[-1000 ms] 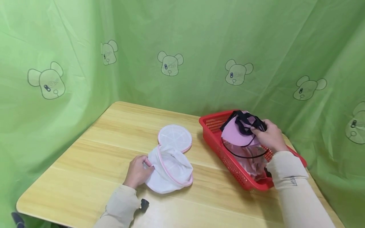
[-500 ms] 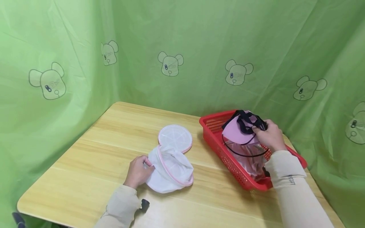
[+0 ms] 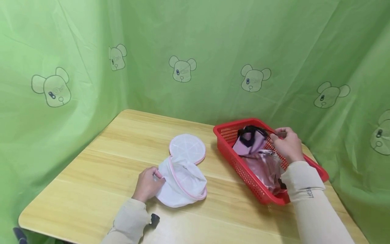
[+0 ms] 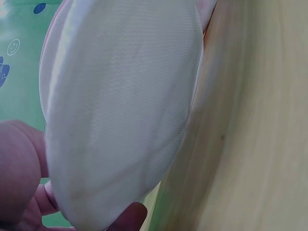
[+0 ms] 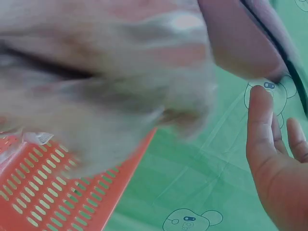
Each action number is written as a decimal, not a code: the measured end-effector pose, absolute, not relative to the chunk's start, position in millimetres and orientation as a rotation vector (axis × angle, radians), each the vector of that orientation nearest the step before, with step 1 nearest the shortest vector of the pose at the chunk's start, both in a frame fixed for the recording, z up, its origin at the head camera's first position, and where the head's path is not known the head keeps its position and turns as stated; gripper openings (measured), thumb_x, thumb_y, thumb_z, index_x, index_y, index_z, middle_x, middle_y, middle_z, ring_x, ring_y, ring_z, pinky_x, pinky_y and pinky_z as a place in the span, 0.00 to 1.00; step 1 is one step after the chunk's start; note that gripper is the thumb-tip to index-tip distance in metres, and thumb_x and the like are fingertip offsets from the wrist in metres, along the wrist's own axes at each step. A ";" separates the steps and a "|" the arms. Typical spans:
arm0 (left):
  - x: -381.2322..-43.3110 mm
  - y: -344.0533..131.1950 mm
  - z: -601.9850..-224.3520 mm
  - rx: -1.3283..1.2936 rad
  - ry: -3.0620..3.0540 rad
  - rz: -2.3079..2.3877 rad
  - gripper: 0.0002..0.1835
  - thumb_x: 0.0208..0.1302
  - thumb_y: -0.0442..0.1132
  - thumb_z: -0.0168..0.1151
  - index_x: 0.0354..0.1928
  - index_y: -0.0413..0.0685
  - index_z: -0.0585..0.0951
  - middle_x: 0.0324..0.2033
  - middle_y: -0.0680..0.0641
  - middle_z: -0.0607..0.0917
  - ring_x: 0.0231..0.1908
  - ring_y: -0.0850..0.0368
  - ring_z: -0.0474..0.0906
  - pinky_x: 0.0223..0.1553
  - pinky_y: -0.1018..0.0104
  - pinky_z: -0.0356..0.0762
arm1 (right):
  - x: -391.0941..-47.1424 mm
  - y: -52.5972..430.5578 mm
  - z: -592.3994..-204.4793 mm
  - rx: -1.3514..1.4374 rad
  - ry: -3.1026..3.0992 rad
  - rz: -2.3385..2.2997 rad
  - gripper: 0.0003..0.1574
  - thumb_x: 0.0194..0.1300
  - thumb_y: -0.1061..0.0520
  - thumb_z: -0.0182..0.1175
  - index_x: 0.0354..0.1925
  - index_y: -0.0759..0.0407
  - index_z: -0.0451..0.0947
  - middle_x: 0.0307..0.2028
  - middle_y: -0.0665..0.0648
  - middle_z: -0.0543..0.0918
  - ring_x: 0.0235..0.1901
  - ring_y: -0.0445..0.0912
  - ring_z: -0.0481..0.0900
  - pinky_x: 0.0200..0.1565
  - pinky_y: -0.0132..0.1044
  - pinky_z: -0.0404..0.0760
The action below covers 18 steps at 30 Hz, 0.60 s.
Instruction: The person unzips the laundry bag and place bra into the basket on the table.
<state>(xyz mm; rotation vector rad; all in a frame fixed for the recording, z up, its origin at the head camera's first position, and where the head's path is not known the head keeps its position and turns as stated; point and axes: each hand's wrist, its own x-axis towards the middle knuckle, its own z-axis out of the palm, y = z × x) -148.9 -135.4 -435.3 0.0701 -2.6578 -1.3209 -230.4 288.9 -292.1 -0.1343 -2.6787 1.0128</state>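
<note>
My left hand (image 3: 147, 184) pinches the side of a white mesh laundry bag (image 3: 173, 195) with a pink rim. The bag stands open on the table, its round mesh lid (image 3: 187, 147) tipped back behind it. In the left wrist view, the bag's pale wall (image 4: 120, 115) lies between thumb and fingers. Over the red basket (image 3: 239, 167) is my right hand (image 3: 287, 145); its fingers are apart in the right wrist view, with nothing seen between them. Beneath it in the basket lie a lilac garment with black straps (image 3: 250, 144) and a shiny pink garment (image 3: 265, 169).
The wooden table (image 3: 100, 176) has its left and back edges in view. A green curtain (image 3: 213, 40) with bear heads hangs close behind it. The basket stands near the back right edge. A small black object (image 3: 154, 220) is by the left cuff.
The lilac garment with black straps, held up by my right hand before, has dropped into the basket. That hand has loosened its fingers. The left hand and laundry bag stay put.
</note>
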 end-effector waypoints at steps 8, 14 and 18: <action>-146.0 -136.4 -431.1 0.073 -2.657 -1.331 0.09 0.51 0.32 0.68 0.23 0.45 0.75 0.45 0.39 0.82 0.48 0.40 0.76 0.51 0.45 0.72 | -226.5 286.8 -291.3 -0.090 -2.696 1.053 0.27 0.71 0.51 0.51 0.60 0.68 0.65 0.54 0.71 0.74 0.45 0.59 0.77 0.43 0.41 0.72; -147.7 -136.9 -429.8 0.042 -2.621 -1.330 0.07 0.53 0.32 0.65 0.26 0.45 0.75 0.44 0.38 0.82 0.48 0.39 0.76 0.52 0.45 0.72 | -217.2 285.8 -286.0 -0.029 -2.725 1.035 0.29 0.71 0.47 0.51 0.60 0.67 0.65 0.55 0.72 0.73 0.49 0.62 0.72 0.44 0.47 0.72; -147.7 -138.2 -426.3 -0.001 -2.602 -1.340 0.05 0.55 0.31 0.62 0.33 0.43 0.75 0.44 0.36 0.81 0.49 0.38 0.75 0.54 0.43 0.71 | -207.2 285.4 -280.5 0.033 -2.744 0.949 0.28 0.71 0.46 0.52 0.56 0.67 0.67 0.51 0.70 0.74 0.48 0.61 0.72 0.42 0.46 0.71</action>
